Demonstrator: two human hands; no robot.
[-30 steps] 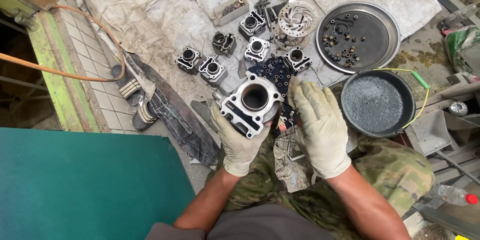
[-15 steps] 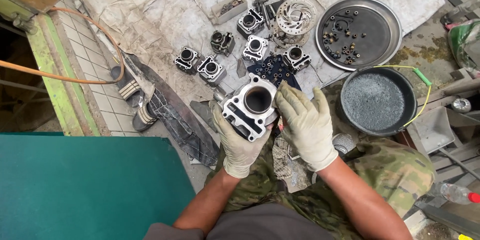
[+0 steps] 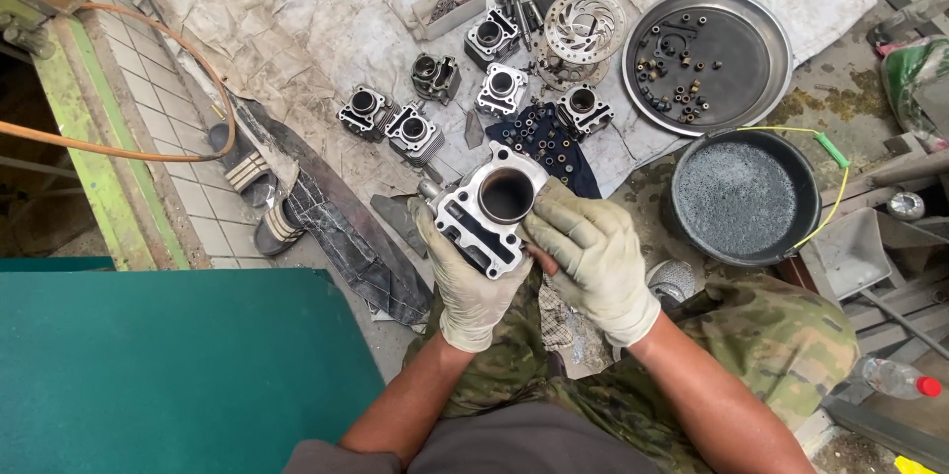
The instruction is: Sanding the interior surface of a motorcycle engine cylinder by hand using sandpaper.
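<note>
I hold a grey metal engine cylinder block (image 3: 491, 205) with a round bore, tilted up towards me, above my lap. My left hand (image 3: 465, 281), in a dirty pale glove, grips its underside and left edge. My right hand (image 3: 593, 257), also gloved, wraps around the block's right side with the fingers lying beside the bore. A checked rag (image 3: 565, 328) hangs below my hands.
Several smaller cylinder parts (image 3: 415, 130) and a brake disc (image 3: 584, 26) lie on a grey cloth (image 3: 297, 29). A round metal tray (image 3: 781, 59) holds small parts. A black basin (image 3: 806, 227) holds grey liquid. A green surface (image 3: 168, 365) sits at the lower left.
My right hand has moved left from beside the block and closed onto its right side. The block has tilted and risen slightly closer to me.
</note>
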